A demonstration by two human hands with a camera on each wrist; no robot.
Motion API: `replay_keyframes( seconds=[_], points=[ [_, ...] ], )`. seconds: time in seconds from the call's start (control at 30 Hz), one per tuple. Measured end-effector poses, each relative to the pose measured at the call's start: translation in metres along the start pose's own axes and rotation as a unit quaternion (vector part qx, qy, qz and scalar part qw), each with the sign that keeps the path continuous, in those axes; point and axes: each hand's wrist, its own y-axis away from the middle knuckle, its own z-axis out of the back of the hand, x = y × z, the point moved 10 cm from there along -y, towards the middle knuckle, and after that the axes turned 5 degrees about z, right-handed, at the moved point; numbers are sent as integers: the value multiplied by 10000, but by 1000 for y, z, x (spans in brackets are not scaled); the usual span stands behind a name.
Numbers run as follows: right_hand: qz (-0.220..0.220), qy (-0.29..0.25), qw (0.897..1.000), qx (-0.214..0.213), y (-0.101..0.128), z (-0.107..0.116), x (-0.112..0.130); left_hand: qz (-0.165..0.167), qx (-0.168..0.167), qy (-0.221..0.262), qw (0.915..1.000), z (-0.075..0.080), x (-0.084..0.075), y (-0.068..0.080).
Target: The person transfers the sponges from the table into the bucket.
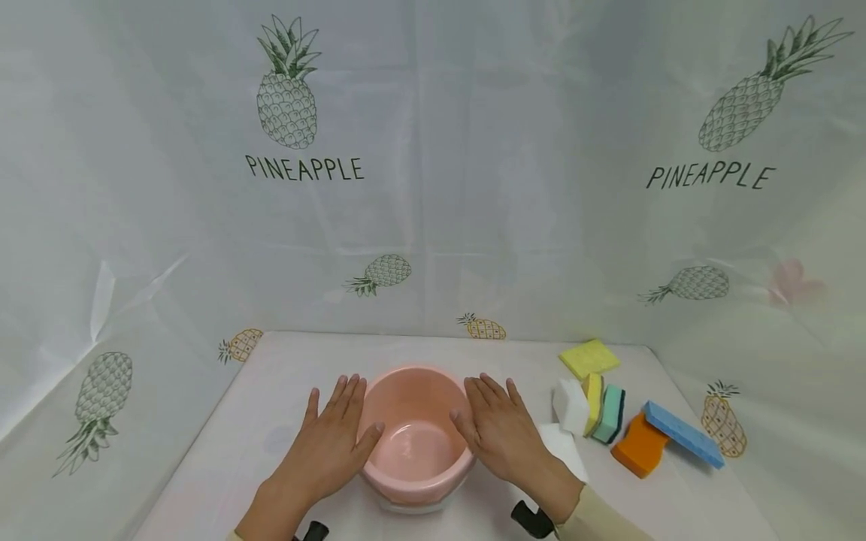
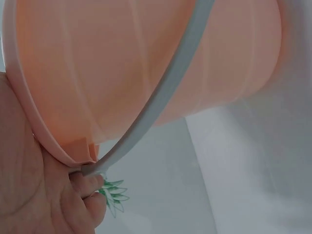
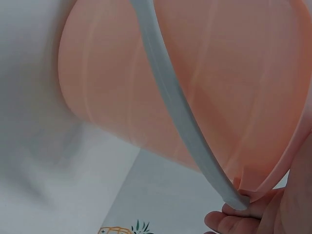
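Observation:
A pink bucket [image 1: 416,492] stands upright at the middle of the table, its open mouth facing up and nothing visible inside. My left hand [image 1: 328,451] lies along the left side of the rim, fingers straight and thumb over the edge. On the opposite side, my right hand [image 1: 504,436] touches the rim in the same way, its fingers extended. The bucket's grey handle [image 2: 165,92] hangs down across the outer wall. In the right wrist view, fingertips are close to where the handle [image 3: 175,102] joins the rim.
To the right lie a yellow cloth [image 1: 590,358], a white block [image 1: 568,406], a yellow sponge [image 1: 593,402], a green sponge [image 1: 610,415], an orange sponge [image 1: 640,445] and a blue sponge [image 1: 685,434] leaning on it. A pineapple-print sheet [image 1: 440,203] encloses the table.

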Motion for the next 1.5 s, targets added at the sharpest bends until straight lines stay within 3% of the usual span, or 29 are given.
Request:
replay_keyframes(
  seconds=[0.37, 0.53, 0.77, 0.93, 1.1, 1.27, 1.43, 1.5],
  points=[
    [-224, -19, 9997, -55, 10, 8, -19, 40, 24, 100, 9999, -3, 1, 1],
    [-417, 312, 9983, -243, 18, 27, -46, 66, 6, 204, 9998, -4, 2, 1],
    [-488, 997, 9905, -816, 40, 61, -97, 47, -12, 264, 9996, -5, 2, 3],
    [-121, 1372, 9819, -1301, 61, 84, -130, 23, -45, 285, 9996, -4, 2, 4],
    [320, 1905, 9650, -1775, 83, 101, -157, 25, 16, 331, 9994, -5, 1, 3],
    [368, 2146, 9613, -1688, 95, 100, -168, -13, -39, 321, 9995, -3, 1, 3],
    [525, 2131, 9584, -1825, 103, 85, -157, -46, -108, 318, 9994, -1, 1, 2],
    [393, 2021, 9627, -1754, 106, 75, -152, -47, -96, 346, 9993, -2, 1, 1]
  ],
)
